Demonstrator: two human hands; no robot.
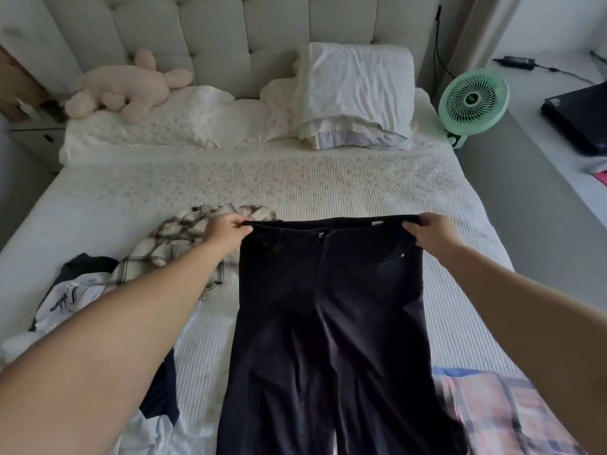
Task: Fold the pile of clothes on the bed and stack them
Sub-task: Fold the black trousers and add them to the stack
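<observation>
My two hands, left (226,232) and right (428,232), one pair of black trousers (328,307), three other garments: plaid shirt (174,244), white-and-navy top (75,293), pink checked cloth (502,412). One pillow (358,93), one plush toy (128,87), one fan (473,100).

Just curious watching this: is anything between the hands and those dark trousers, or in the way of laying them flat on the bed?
Nothing between them: the left hand and right hand already pinch the trousers at the waistband. On the bed, a plaid shirt lies just left, partly under the trousers' edge.

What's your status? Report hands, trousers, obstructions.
Left hand and right hand pinch the black trousers at the waistband corners. Trousers spread out. Plaid shirt beside them.
</observation>
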